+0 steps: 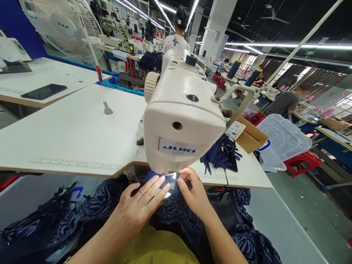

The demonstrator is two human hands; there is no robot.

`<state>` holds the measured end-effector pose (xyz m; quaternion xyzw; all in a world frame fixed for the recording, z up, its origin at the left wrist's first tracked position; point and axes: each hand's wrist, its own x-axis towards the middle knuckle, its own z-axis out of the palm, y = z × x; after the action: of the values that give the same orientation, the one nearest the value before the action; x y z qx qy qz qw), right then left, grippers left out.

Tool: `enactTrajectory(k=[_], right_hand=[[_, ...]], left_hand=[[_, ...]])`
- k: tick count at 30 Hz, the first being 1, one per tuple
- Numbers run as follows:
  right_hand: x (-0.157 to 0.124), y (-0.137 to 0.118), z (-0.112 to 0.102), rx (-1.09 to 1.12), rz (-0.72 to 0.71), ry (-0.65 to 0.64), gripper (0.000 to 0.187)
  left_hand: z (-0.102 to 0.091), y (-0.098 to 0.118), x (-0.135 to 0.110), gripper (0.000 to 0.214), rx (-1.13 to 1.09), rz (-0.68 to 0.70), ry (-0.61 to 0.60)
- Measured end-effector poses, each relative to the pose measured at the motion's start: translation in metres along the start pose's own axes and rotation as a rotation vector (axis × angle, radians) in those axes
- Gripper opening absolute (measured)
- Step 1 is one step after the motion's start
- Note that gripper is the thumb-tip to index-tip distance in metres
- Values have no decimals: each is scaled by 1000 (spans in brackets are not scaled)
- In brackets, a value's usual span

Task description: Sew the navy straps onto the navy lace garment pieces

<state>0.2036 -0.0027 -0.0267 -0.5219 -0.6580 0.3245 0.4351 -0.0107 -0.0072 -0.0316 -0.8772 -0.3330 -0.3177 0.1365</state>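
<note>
A white JUKI sewing machine (181,113) stands on the white table (77,132) right in front of me. Dark navy patterned fabric (82,216) lies under its head and spills over my lap. My left hand (140,203) rests flat on the fabric just left of the needle, fingers stretched out. My right hand (192,192) sits to the right of the needle, its fingers curled in a pinch on the fabric edge. The needle itself is hidden by the machine head.
A heap of navy strips (220,154) lies on the table right of the machine, beside a cardboard box (250,135). A clear plastic bin (280,141) and red stool (302,161) stand at right. A fan (66,25) and a phone (44,91) are at left. Other people work behind.
</note>
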Motion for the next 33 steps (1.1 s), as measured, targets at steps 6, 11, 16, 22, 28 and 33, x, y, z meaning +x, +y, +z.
enactTrajectory(k=[6,11,16,22,28,33], right_hand=[[11,-9,0,-163,-148,-72,13],[20,-13,3,-204,-191,-62,17],[20,-12,5,-230,-183,-55,18],[20,-10,5,-265,-166,-53,18],[20,-11,5,-280,-168,-50,19],[20,-10,6,-259,-169,-47,19]], left_hand=[[10,8,-8,45,74,-45,-5],[20,16,-8,47,67,-222,82],[9,19,0,42,45,-215,72],[19,20,-8,43,65,-228,59],[31,21,-18,45,78,-268,59],[32,23,-18,44,94,-274,72]])
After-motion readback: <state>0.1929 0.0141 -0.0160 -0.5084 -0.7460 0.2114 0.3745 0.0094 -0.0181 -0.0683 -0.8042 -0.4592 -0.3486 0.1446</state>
